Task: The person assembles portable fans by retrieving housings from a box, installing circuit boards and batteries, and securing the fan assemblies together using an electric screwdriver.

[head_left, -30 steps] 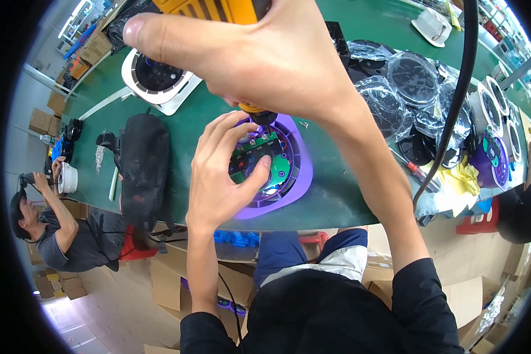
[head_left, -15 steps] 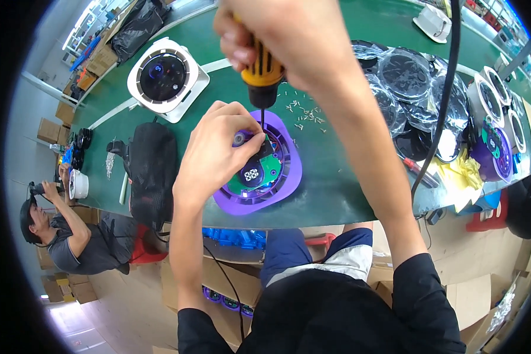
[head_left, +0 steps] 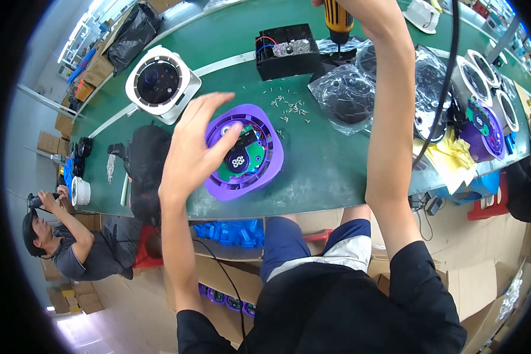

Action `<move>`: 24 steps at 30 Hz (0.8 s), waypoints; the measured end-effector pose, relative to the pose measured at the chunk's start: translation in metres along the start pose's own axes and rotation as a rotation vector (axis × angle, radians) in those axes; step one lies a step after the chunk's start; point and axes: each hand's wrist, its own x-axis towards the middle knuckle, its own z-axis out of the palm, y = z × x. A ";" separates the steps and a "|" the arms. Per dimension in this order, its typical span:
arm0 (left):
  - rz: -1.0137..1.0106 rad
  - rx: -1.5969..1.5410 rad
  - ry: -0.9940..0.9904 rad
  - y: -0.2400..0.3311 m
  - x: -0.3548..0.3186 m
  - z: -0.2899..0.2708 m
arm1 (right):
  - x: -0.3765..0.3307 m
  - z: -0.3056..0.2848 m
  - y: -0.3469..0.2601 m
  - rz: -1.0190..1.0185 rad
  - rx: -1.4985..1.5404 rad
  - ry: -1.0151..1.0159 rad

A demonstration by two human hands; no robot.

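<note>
A purple round-cornered housing (head_left: 273,164) lies on the green bench in front of me, with a green circuit board (head_left: 256,154) and a dark display piece inside it. My left hand (head_left: 194,144) hovers at its left side, open, fingers spread and the thumb over the board; whether it touches cannot be told. At the far edge of view my right hand (head_left: 369,10) grips a yellow-and-black electric screwdriver (head_left: 338,22), its bit pointing down near a black box and plastic-wrapped discs. Part of that hand is cut off. Loose small screws (head_left: 290,108) lie beyond the housing.
The black box (head_left: 286,66) holds a heap of small metal parts and red and blue wires. Wrapped black discs (head_left: 345,100) spread to the right, near a hanging black cable (head_left: 445,88). A white device (head_left: 183,88) stands at left, by a black bag (head_left: 144,177). A co-worker (head_left: 79,245) sits far left.
My right hand has lifted the screwdriver off the housing and carried it far and to the right. My left hand's fingers have opened from their pinch, and the housing sits slightly further left in view.
</note>
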 end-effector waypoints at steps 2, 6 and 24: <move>-0.012 -0.011 -0.059 -0.001 -0.012 -0.011 | -0.005 -0.022 -0.005 0.074 -0.200 -0.123; 0.022 0.020 -0.229 -0.005 -0.040 -0.011 | -0.027 -0.015 0.012 0.026 0.070 0.098; 0.051 -0.044 -0.423 -0.011 0.003 -0.029 | -0.196 0.020 0.000 0.512 -0.760 -0.311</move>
